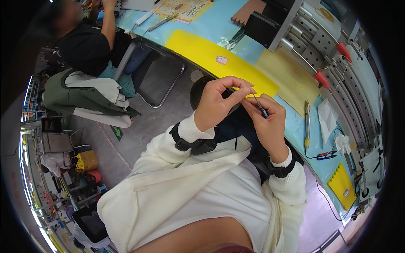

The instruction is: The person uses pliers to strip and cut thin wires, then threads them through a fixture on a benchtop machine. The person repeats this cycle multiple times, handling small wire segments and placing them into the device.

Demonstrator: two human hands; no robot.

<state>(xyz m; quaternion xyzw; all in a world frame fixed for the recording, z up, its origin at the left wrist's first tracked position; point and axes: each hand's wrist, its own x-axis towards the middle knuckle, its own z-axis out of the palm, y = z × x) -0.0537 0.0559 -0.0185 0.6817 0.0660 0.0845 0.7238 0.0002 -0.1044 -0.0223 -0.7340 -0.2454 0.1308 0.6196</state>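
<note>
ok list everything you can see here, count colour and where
thin wire: one, dark, pinched between both hands
yellow sheet: one, on the blue table ahead
pen tool: one, silver and yellow, on table at right
white tissue: one, beside the pen tool
metal rack: one, grey with red-tipped rods, far right
chair: one, dark, at left
co-worker: one, black top, upper left
left hand: one, fingers pinching
right hand: one, gripping the wire

The sleeves (177, 147) were cream white, the wrist straps (196, 145) black, the sheet (211, 59) plain yellow, and the workbench (295, 122) light blue.
</note>
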